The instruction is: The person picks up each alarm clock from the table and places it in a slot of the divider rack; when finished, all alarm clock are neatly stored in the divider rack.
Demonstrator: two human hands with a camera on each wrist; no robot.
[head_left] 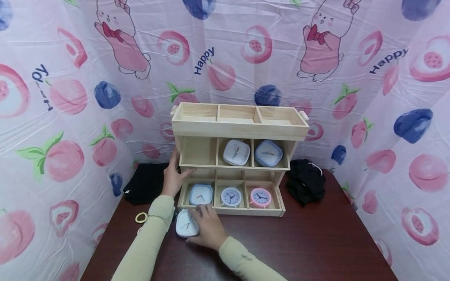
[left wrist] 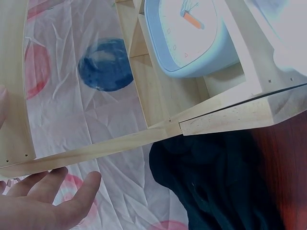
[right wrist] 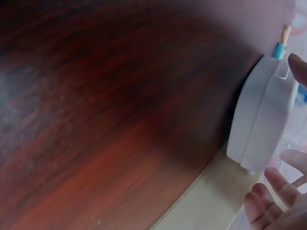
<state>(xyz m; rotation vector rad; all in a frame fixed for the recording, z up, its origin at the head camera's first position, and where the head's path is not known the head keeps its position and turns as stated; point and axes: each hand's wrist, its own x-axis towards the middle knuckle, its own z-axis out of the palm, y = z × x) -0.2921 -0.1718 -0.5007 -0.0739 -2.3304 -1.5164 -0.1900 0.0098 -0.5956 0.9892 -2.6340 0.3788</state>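
Note:
A three-tier wooden shelf (head_left: 240, 130) with compartments stands at the back of the table. My left hand (head_left: 172, 178) rests against its left side by the middle tier, fingers fairly straight and thumb toward the front. A white square alarm clock (head_left: 186, 224) stands on the table before the shelf's lower left corner. My right hand (head_left: 209, 228) is at that clock's right side; in the right wrist view, its fingers (right wrist: 283, 189) are spread beside the clock, without a visible grip. A light-blue square clock (left wrist: 192, 38) sits in the bottom left compartment.
The bottom tier also holds a round pale-blue clock (head_left: 231, 197) and a round pink clock (head_left: 260, 198). In the middle tier are a white clock (head_left: 236, 152) and a blue clock (head_left: 268, 153). Black cloths (head_left: 144, 183) flank the shelf. A yellow ring (head_left: 141, 217) lies left.

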